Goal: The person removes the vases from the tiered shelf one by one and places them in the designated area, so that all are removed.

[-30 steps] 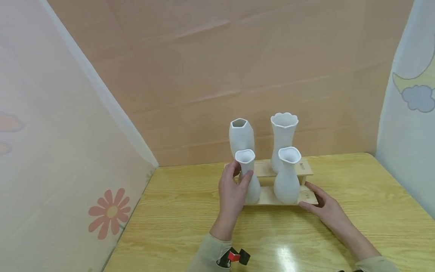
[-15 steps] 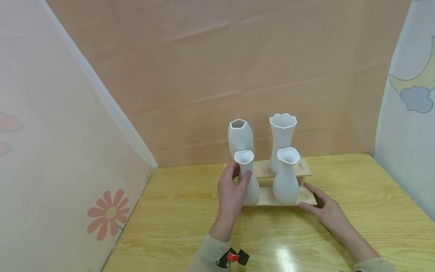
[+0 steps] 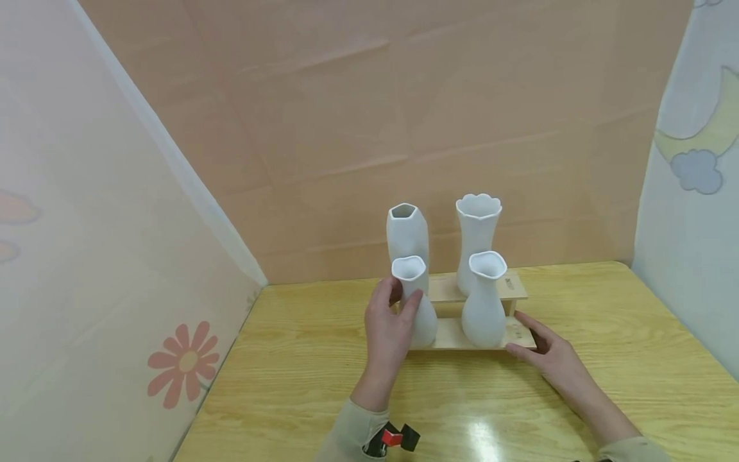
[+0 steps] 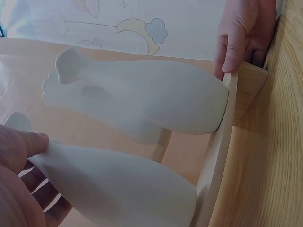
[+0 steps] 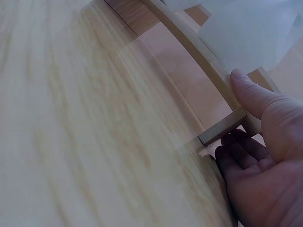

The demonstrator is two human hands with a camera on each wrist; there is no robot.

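My left hand [image 3: 388, 324] holds the neck of the front left white vase [image 3: 424, 321], thumb on the near side. That vase leans slightly left, its base at the lower step of a two-tier wooden stand [image 3: 447, 335]. Beside it on the same step stands a second white vase [image 3: 484, 314] with a flared, wavy rim. My right hand [image 3: 557, 359] grips the stand's right end; in the right wrist view the thumb [image 5: 248, 92] lies on the step and the curled fingers [image 5: 239, 149] are under it.
On the upper step behind stand a faceted white vase [image 3: 407, 237] with an angular mouth and a taller white vase [image 3: 478, 237] with a scalloped rim. A wooden table [image 3: 312, 359] carries the stand. A tan backdrop [image 3: 323, 128] rises behind, with patterned cloths at both sides.
The front left vase has shifted a little left and tilted slightly, with my left hand on its neck. My right hand keeps its grip on the stand; the whole scene drifts slightly left in view.
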